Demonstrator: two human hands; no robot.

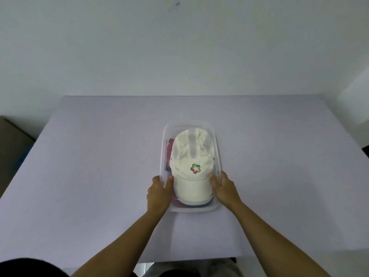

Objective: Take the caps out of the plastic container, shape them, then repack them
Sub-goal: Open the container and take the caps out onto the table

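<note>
A clear plastic container (216, 140) stands in the middle of the lilac table. A white cap (191, 182) with a colourful logo lies on top inside it, brim toward me. Beneath it a red cap (168, 150) shows at the left, and a dark brim edge peeks out at the near end. My left hand (158, 191) grips the container's left wall near the front, thumb inside against the white cap. My right hand (224, 186) grips the right wall the same way, thumb inside touching the cap.
The lilac table (99, 156) stretches wide on both sides of the container. A white wall rises behind it. A brown box (14, 140) sits off the table's left edge, and the near table edge runs just above my lap.
</note>
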